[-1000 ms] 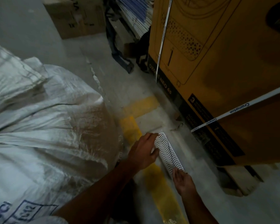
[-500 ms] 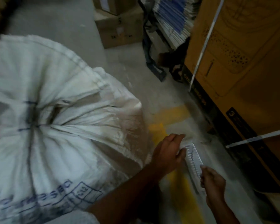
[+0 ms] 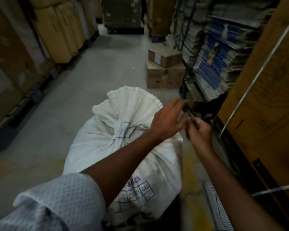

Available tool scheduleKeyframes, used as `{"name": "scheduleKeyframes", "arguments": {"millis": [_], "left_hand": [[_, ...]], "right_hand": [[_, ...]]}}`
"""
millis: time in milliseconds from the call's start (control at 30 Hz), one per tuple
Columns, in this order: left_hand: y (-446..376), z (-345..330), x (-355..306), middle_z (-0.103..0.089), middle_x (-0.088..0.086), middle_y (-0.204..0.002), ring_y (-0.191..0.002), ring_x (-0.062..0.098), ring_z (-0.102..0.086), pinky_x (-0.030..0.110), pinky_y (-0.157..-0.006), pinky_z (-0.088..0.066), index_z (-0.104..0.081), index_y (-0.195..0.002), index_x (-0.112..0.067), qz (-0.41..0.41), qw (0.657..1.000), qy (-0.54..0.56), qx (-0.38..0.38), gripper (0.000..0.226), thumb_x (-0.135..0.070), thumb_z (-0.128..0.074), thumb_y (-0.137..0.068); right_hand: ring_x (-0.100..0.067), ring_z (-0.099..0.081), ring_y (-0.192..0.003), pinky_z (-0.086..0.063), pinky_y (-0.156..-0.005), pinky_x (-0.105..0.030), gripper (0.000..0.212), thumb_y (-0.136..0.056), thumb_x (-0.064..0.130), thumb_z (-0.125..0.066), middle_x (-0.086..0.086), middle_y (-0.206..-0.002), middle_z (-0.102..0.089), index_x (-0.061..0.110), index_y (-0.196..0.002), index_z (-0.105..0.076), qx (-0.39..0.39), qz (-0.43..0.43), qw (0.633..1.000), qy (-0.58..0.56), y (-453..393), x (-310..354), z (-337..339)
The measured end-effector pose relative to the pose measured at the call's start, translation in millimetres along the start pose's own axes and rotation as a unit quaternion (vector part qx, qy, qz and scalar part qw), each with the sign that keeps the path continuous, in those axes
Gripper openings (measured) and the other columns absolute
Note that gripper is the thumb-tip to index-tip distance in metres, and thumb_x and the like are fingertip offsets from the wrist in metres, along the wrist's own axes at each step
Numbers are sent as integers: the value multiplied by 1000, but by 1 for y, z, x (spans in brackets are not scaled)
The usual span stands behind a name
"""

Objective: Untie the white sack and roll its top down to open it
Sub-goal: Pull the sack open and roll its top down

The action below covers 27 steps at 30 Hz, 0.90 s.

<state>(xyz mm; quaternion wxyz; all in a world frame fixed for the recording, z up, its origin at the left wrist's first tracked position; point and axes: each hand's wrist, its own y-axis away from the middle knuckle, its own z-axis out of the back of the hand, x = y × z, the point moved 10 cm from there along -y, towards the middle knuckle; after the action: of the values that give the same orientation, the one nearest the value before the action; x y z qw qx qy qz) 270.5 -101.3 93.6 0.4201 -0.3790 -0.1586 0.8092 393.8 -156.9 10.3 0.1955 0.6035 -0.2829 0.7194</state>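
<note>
The white woven sack (image 3: 97, 147) with blue print stands on the floor in front of me. Its neck (image 3: 122, 135) is bunched and tied, and the ruffled top (image 3: 133, 100) fans out above the tie. My left hand (image 3: 167, 121) reaches across the sack's top right. Its fingertips are pinched near a small dark thing that I cannot make out. Just right of it, my right hand (image 3: 198, 132) has its fingers curled and touches the left fingertips. Both hands are off the tie, to its right. Motion blur hides what they hold.
A big brown strapped carton (image 3: 260, 97) stands close on the right, with stacked blue-and-white flat packs (image 3: 220, 64) behind it. Two small cartons (image 3: 163, 70) sit beyond the sack. Wrapped goods (image 3: 57, 30) line the left. A white wavy-patterned flat piece (image 3: 214, 207) lies on the floor.
Both hands let go of the white wavy-patterned piece on the floor and rose to the sack's upper right. My view swung up from the floor toward the aisle.
</note>
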Motion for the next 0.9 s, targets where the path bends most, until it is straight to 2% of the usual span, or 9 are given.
{"name": "scheduleKeyframes", "arguments": {"millis": [67, 133, 200, 300, 400, 500, 733, 833, 900], "left_hand": [[-3, 43, 22, -58, 3, -130, -120, 22, -56, 39, -92, -51, -55, -135, -18, 27, 999, -29, -16, 44, -29, -58, -92], [2, 79, 55, -58, 3, -131, -121, 24, -55, 45, -94, -50, -54, -135, -19, 73, 995, -60, -26, 46, -33, -55, -91], [15, 106, 92, -58, 4, -133, -125, 27, -53, 48, -99, -46, -53, -136, -19, 131, 988, -84, -27, 50, -35, -54, -89], [47, 127, 148, -53, 8, -139, -130, 30, -48, 47, -105, -41, -48, -142, -18, 231, 968, -91, 13, 56, -37, -56, -90], [83, 133, 185, -52, 12, -141, -132, 31, -47, 45, -107, -41, -44, -146, -17, 285, 954, -66, 61, 71, -47, -50, -82], [112, 128, 205, -54, 13, -142, -129, 30, -52, 37, -106, -42, -41, -148, -15, 305, 943, -39, 129, 68, -42, -62, -89], [156, 115, 208, -62, 9, -129, -111, 24, -63, 38, -99, -51, -45, -145, -23, 376, 914, 86, 127, 57, -34, -65, -93], [158, 122, 203, -63, 7, -124, -110, 22, -64, 41, -98, -53, -40, -148, -25, 386, 912, 108, 83, 60, -44, -62, -95], [158, 134, 200, -62, 5, -126, -110, 21, -64, 42, -93, -56, -37, -148, -28, 408, 900, 150, 23, 65, -57, -57, -93]], "right_hand": [[-7, -54, -52, -45, -52, -28, 15, -91, 31, -63, 6, -62, -64, 25, -79, -69, 8, 22, 1000, 7, -2, 27, -33], [-10, -64, -71, -57, -69, -39, 12, -84, 39, -67, 5, -80, -71, 28, -88, -70, 10, 26, 999, 38, -5, 41, -65], [-18, -65, -100, -54, -91, -42, 33, -81, 41, -72, 0, -107, -69, 24, -109, -65, 19, 20, 993, 112, -11, 46, -95], [-28, -51, -125, -43, -104, -46, 74, -74, 49, -76, -8, -136, -53, 16, -134, -48, 57, 7, 967, 248, -19, 45, -135], [-29, -52, -127, -43, -105, -48, 104, -58, 65, -76, -6, -139, -53, 19, -142, -36, 111, -37, 951, 287, -24, 25, -162], [-29, -57, -122, -46, -100, -53, 120, -45, 76, -70, -3, -130, -60, 23, -145, -30, 136, -72, 942, 299, -21, 3, -177], [-32, -49, -131, -27, -107, -52, 108, -69, 56, -80, -3, -126, -65, 18, -152, -22, 172, -90, 924, 328, 18, -13, -203], [-28, -55, -121, -30, -96, -43, 77, -75, 41, -79, 1, -115, -67, 24, -142, -43, 204, -45, 913, 350, 30, -7, -209], [-27, -57, -114, -30, -90, -39, 50, -79, 29, -72, 2, -110, -67, 27, -128, -61, 187, 72, 905, 375, 41, 18, -211]]}}
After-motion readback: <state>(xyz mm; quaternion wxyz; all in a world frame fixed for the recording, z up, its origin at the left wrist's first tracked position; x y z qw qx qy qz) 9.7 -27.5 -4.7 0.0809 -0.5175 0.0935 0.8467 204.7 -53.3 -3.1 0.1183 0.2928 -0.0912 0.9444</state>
